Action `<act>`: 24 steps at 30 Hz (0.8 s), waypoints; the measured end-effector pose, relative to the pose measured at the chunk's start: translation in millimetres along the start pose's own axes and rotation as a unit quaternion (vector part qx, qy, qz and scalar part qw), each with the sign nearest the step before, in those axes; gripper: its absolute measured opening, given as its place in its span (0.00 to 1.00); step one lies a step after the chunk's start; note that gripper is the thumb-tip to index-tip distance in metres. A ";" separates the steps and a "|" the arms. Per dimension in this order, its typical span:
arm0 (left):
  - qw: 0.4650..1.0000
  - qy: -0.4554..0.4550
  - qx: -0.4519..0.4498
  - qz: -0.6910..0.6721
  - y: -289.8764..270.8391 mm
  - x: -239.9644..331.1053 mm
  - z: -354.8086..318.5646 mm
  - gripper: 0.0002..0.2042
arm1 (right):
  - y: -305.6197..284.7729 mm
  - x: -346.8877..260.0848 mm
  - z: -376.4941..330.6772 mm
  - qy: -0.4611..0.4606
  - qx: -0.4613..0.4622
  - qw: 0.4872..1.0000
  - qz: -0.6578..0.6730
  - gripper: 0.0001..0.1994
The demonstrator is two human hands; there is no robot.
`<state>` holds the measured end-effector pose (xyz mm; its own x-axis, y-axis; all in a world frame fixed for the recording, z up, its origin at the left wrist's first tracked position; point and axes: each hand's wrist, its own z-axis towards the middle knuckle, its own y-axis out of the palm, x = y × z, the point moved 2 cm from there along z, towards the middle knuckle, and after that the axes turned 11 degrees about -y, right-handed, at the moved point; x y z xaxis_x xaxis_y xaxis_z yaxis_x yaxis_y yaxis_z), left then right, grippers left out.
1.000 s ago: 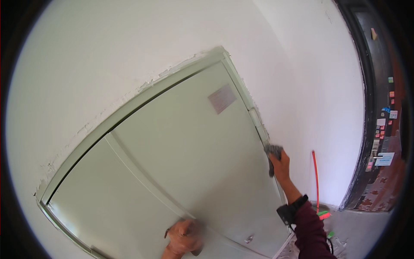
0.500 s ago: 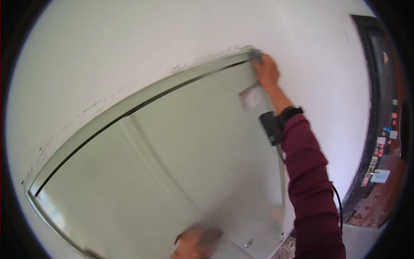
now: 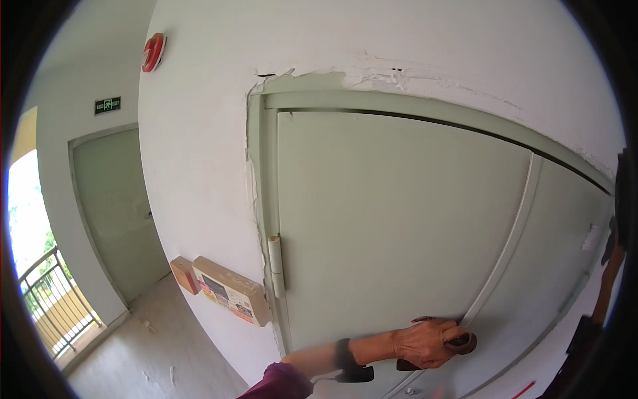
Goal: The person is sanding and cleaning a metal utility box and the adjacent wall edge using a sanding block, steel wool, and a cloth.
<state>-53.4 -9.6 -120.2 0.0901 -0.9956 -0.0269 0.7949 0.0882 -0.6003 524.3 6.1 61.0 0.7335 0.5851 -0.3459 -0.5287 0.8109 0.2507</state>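
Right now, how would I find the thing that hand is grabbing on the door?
Start at the big pale green double door. Follow the strip between its two leaves down to the bottom, where the left hand grips a dark brown handle, the only dark thing on that pale door.

A small green rectangular exit sign hangs on the wall in the upper left of the frame, above a far door, and right of it, near the top, sits a round red fitting. Low in the left-centre, a tan box with a multicoloured label on its face juts from the wall, with a smaller brown box just beside it on the left. At the far right, a small pale label is stuck on the green door.
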 end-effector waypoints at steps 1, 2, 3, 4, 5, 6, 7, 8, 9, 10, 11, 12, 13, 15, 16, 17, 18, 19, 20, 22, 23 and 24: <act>1.000 -0.001 0.000 -0.008 1.4 0.3 0.0 0.04 | -4.5 -12.6 -42.0 0.082 0.024 0.995 0.057 0.22; 1.000 -0.011 -0.001 -0.019 3.7 0.5 -0.5 0.04 | -3.0 -27.2 -85.0 0.146 0.039 0.983 0.103 0.21; 0.999 -0.021 -0.002 -0.031 7.5 1.4 -1.6 0.04 | -2.8 -48.3 -126.8 0.158 -0.056 0.978 0.124 0.19; 0.998 -0.030 -0.014 -0.045 12.0 2.3 -2.8 0.04 | 2.1 -66.1 -163.8 0.207 -0.051 0.966 0.144 0.19; 0.998 -0.038 -0.014 -0.053 17.0 4.3 -5.0 0.03 | 7.6 -84.9 -195.3 0.257 -0.048 0.951 0.163 0.18; 0.997 -0.048 -0.024 -0.061 22.0 6.5 -7.5 0.03 | 14.3 -105.1 -214.7 0.248 -0.091 0.948 0.178 0.18; 0.995 -0.063 -0.041 -0.068 26.8 8.8 -10.7 0.03 | 21.8 -123.9 -228.6 0.232 -0.122 0.944 0.199 0.18; 0.991 -0.084 -0.048 -0.090 30.4 11.1 -14.6 0.04 | 29.2 -139.1 -238.9 0.257 -0.100 0.938 0.212 0.18; 0.985 -0.111 -0.061 -0.114 33.0 13.1 -19.1 0.05 | 36.9 -152.6 -247.2 0.273 -0.066 0.932 0.230 0.18; 0.978 -0.139 -0.074 -0.138 34.5 14.9 -24.0 0.06 | 42.9 -164.8 -253.4 0.297 -0.034 0.921 0.251 0.18; 0.969 -0.163 -0.083 -0.166 34.5 16.4 -28.5 0.07 | 48.7 -177.3 -256.4 0.280 -0.051 0.921 0.268 0.18; 0.959 -0.188 -0.091 -0.193 33.2 17.5 -33.3 0.08 | 55.8 -188.5 -258.9 0.270 -0.071 0.916 0.290 0.18; 0.946 -0.222 -0.100 -0.216 31.0 18.2 -37.7 0.09 | 62.3 -199.1 -260.1 0.259 -0.092 0.909 0.313 0.19; 0.935 -0.255 -0.075 -0.234 21.5 19.1 -45.9 0.10 | 77.7 -218.2 -266.9 0.265 -0.107 0.906 0.313 0.20; 0.927 -0.282 -0.087 -0.230 16.6 18.4 -49.8 0.10 | 88.5 -229.3 -269.4 0.237 -0.149 0.897 0.341 0.20; 0.929 -0.276 -0.041 -0.241 8.7 19.0 -53.1 0.10 | 99.5 -241.5 -270.7 0.199 -0.195 0.879 0.387 0.21; 0.930 -0.276 -0.018 -0.243 1.9 18.5 -55.9 0.11 | 109.1 -252.2 -271.8 0.194 -0.208 0.875 0.392 0.21; 0.927 -0.284 0.001 -0.245 -5.1 18.3 -59.1 0.11 | 118.8 -263.9 -272.6 0.180 -0.223 0.863 0.417 0.21; 0.923 -0.290 0.020 -0.252 -11.5 18.4 -62.3 0.11 | 127.7 -275.7 -275.7 0.170 -0.237 0.846 0.447 0.22; 0.906 -0.314 0.060 -0.278 -23.2 18.8 -69.2 0.12 | 141.7 -298.0 -282.2 0.153 -0.264 0.830 0.467 0.19; 0.890 -0.337 0.066 -0.299 -27.1 18.8 -72.3 0.12 | 146.8 -307.9 -285.8 0.148 -0.274 0.823 0.474 0.18; 0.880 -0.376 0.035 -0.287 -30.8 18.7 -76.1 0.13 | 151.0 -316.9 -288.5 0.137 -0.298 0.827 0.456 0.16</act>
<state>-121.9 -33.4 -163.0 0.0124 -0.5765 0.8170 0.8722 -0.3934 -0.2908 88.8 -56.6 -52.4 -0.1683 0.8661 -0.4707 -0.9855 -0.1594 0.0590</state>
